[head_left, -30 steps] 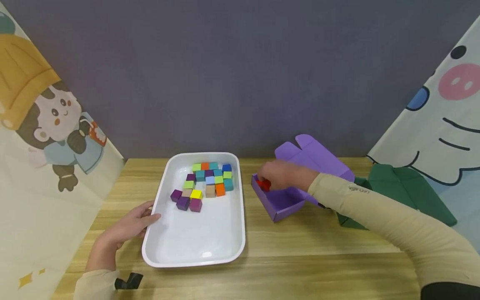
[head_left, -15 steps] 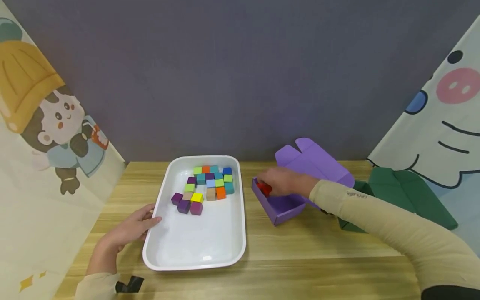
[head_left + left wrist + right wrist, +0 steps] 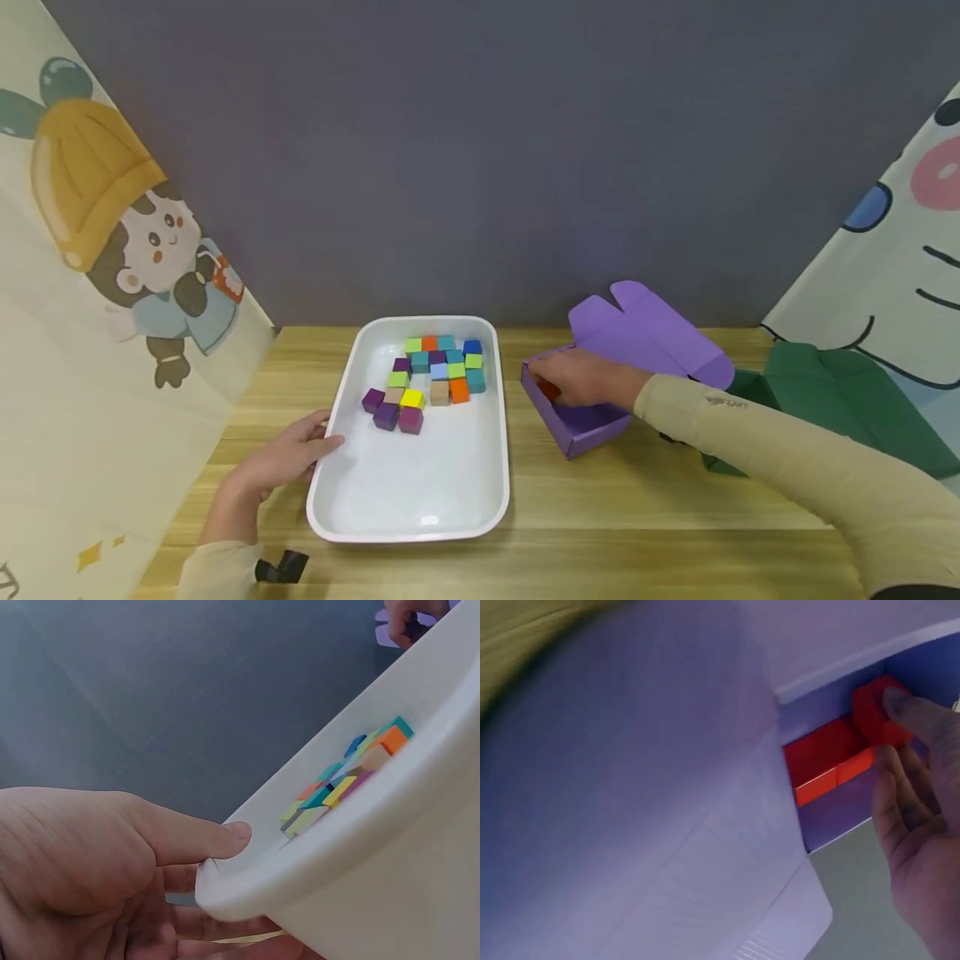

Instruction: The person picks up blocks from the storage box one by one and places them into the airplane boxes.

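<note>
My left hand (image 3: 288, 458) grips the left rim of a white tray (image 3: 408, 504). In the left wrist view, the thumb lies over the rim and the fingers are underneath. Several coloured cubes (image 3: 440, 392) sit toward the tray's far end. To the right, my right hand (image 3: 581, 377) reaches into an open purple cardboard box (image 3: 562, 432). The right wrist view shows its thumb and fingertips pinching a red cube (image 3: 866, 716) close to the box's inner wall. More red blocks (image 3: 815, 769) lie beside it in the box, mostly hidden by the hand in the head view.
The purple lid (image 3: 645, 329) stands folded back behind the right forearm. An open green box (image 3: 862, 408) is at the far right, partly covered by the sleeve. A grey wall (image 3: 480, 167) rises behind the wooden table (image 3: 600, 550).
The head view has swung slightly left, so everything appears farther right. My right hand has gone lower into the purple box, with less red showing. The left hand stays on the tray.
</note>
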### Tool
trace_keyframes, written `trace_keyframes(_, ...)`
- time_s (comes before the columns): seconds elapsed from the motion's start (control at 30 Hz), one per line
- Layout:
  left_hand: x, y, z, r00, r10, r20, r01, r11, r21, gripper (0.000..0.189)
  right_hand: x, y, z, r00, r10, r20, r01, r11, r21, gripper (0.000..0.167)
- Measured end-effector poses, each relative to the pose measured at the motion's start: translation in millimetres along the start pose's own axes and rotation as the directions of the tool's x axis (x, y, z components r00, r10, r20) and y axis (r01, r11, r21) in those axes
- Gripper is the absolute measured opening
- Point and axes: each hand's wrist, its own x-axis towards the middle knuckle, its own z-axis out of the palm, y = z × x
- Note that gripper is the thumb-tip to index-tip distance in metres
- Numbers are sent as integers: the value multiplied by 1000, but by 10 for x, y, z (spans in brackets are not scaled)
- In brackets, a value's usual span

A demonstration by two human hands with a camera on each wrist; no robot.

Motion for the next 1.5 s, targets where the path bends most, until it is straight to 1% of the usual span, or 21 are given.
trace_keyframes(0.1,21,2,29,1000,-7,-8,7,1000,-10,56,-34,35,53,1000,17,-4,-17,1000,24,33)
trace_keyframes(0.27,39,29,30,1000,9,-12,-8,1000,2,55,-55,100,101,999,21,-30,-19,997,71,32)
trace_keyframes(0.4,51,37,31,1000,11,-18,-11,1000,4,54,-54,120,107,999,36,-34,-34,997,63,33)
trace_keyframes(0.53,37,23,48,1000,0,-26,0,1000,-1,53,-49,128,97,999,43,-26,-42,997,61,33)
trace_keyframes(0.57,33,20,55,1000,-3,-27,3,1000,-2,53,-52,135,95,999,43,-30,-41,998,55,33)
trace_keyframes(0.67,31,14,71,1000,4,-26,-4,1000,-3,53,-73,163,88,998,41,-48,-41,999,-10,32)
trace_keyframes(0.73,38,17,79,1000,13,-25,-13,1000,-11,53,-94,174,78,997,48,-55,-52,996,-72,31)
trace_keyframes(0.83,45,26,83,1000,21,-15,-21,1000,-15,54,-116,175,64,997,63,-48,-69,989,-133,27)
trace_keyframes(0.93,40,34,81,1000,7,-23,-7,1000,-7,53,-124,164,60,996,84,-29,-88,984,-156,27)
trace_keyframes(1.1,30,45,68,999,-17,-37,17,1000,8,53,-120,156,95,995,102,-2,-101,983,-154,29)
trace_keyframes(1.3,17,38,55,999,-21,-35,21,1000,12,54,-118,137,140,995,95,-29,-98,984,-149,27)
trace_keyframes(1.4,12,27,53,999,-24,-27,24,1000,5,54,-116,119,144,996,82,-37,-87,980,-180,27)
trace_keyframes(1.5,9,22,52,999,-26,-28,26,1000,2,54,-108,105,134,997,60,-56,-72,970,-233,31)
